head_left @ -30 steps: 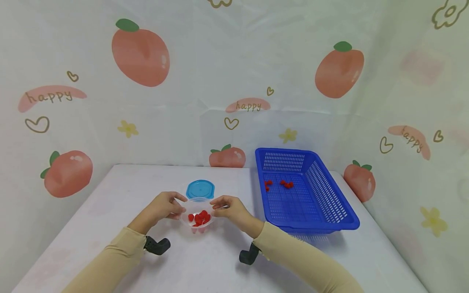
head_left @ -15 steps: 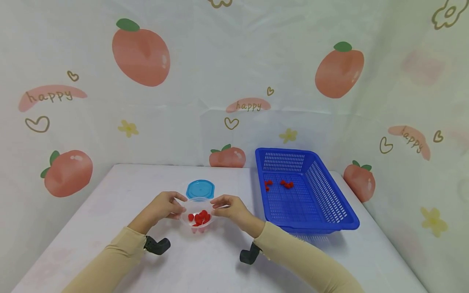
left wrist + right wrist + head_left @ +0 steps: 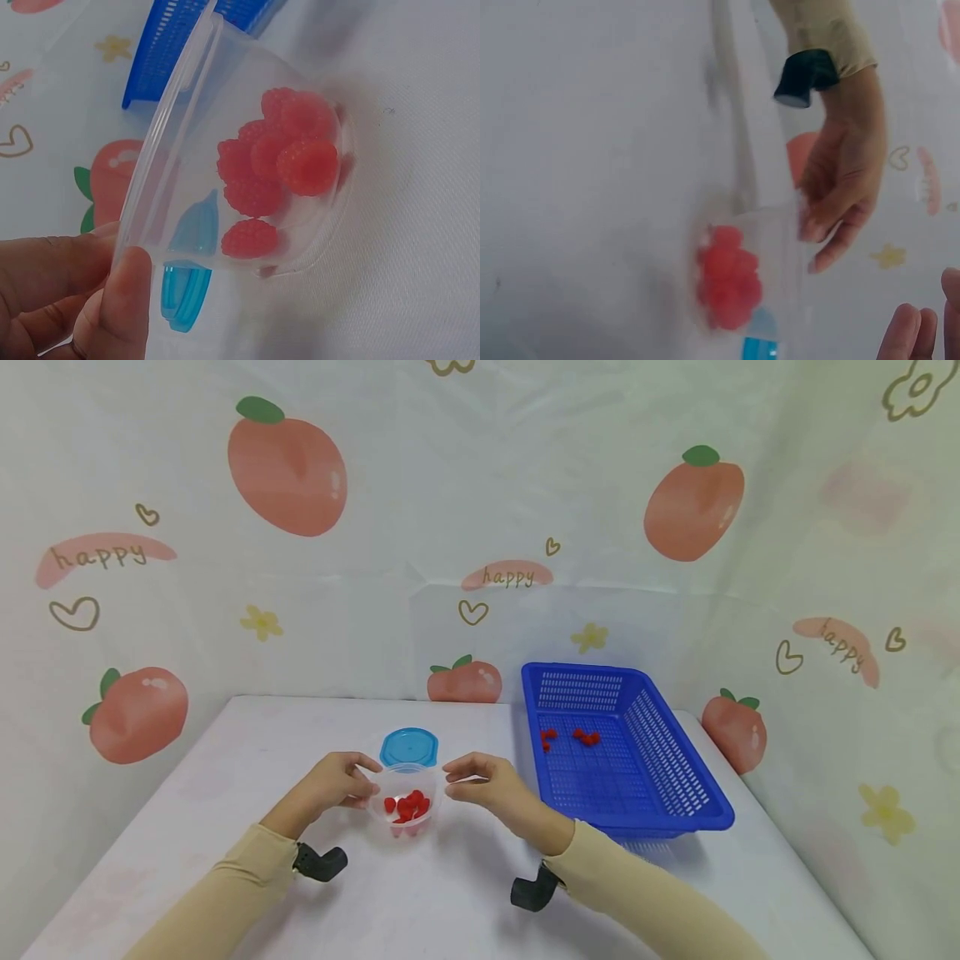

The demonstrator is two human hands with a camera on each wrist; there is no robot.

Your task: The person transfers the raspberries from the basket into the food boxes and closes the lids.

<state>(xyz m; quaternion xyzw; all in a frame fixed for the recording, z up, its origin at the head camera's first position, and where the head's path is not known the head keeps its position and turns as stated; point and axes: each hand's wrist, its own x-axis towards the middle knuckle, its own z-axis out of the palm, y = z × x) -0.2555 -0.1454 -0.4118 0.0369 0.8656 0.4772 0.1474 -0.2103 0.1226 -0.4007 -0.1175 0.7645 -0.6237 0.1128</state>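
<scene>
A clear plastic tub (image 3: 399,781) with several red raspberries (image 3: 408,807) in it stands upright on the table in the head view. My left hand (image 3: 333,783) pinches the tub's left rim between thumb and fingers, close up in the left wrist view. To the right of the tub, my right hand (image 3: 502,795) hovers just apart from it, fingers loosely bent and holding nothing. Behind the tub lies a blue lid (image 3: 408,747), flat on the table. Through the tub's wall in the left wrist view, the raspberries (image 3: 259,161) sit on its bottom.
A large blue plastic basket (image 3: 637,821) stands at the right of the table, with a few small raspberries (image 3: 587,737) inside near its left side. A patterned white curtain (image 3: 360,610) hangs behind the white table (image 3: 420,902).
My right hand has let go of the tub's right rim and drawn back a little to the right. My left hand and the tub stay in place.
</scene>
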